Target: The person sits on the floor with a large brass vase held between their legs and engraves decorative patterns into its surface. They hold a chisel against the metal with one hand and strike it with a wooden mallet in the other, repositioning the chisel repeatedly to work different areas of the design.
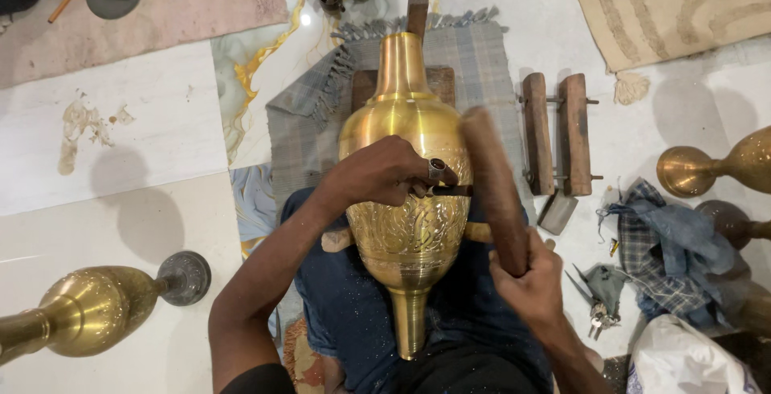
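Observation:
A large brass vase [405, 161] lies on its side across my lap, neck pointing away, its belly engraved with patterns. My left hand [385, 173] rests on the belly and pinches a small dark chisel [454, 191] against the metal; a ring sits on one finger. My right hand [530, 281] grips a thick brown wooden mallet [491, 185], which rises blurred beside the vase's right flank, just right of the chisel's end.
A grey fringed cloth [482, 65] and wooden block lie under the vase. A wooden clamp frame [556, 133] sits to the right, with rags [671, 253], small tools and a white bag beyond. More brass vases lie at left [88, 310] and right [723, 165]. Cups stand at the top.

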